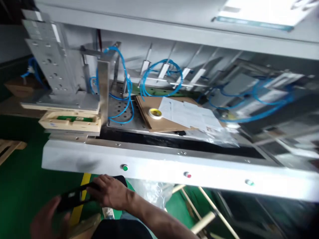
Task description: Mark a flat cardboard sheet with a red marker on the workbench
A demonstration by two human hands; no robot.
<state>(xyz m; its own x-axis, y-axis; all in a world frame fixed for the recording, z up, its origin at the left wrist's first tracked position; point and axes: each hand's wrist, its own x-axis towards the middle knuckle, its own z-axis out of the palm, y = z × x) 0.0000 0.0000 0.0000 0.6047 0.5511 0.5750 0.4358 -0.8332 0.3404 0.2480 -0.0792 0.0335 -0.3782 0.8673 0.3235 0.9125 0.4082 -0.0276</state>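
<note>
Below the machine's front panel, my right hand (pixel 109 191) is closed around a long, flat black object (pixel 72 199) with a small pale label. The object's exact kind cannot be made out. My left hand (pixel 48 217) is at its left end, smeared by motion, with a fingertip seeming to touch it. Whether that hand grips it is unclear. A dark rounded shape (pixel 121 180) shows behind my right hand; I cannot tell if it belongs to the same object.
Above my hands runs a white panel (pixel 154 166) with push buttons. Behind it lie cardboard (pixel 161 124), papers (pixel 191 113), a tape roll (pixel 155 113) and blue air hoses (pixel 161 63). A cream fixture (pixel 72 124) is at left; clear plastic (pixel 152 192) and wooden strips (pixel 204 222) are below.
</note>
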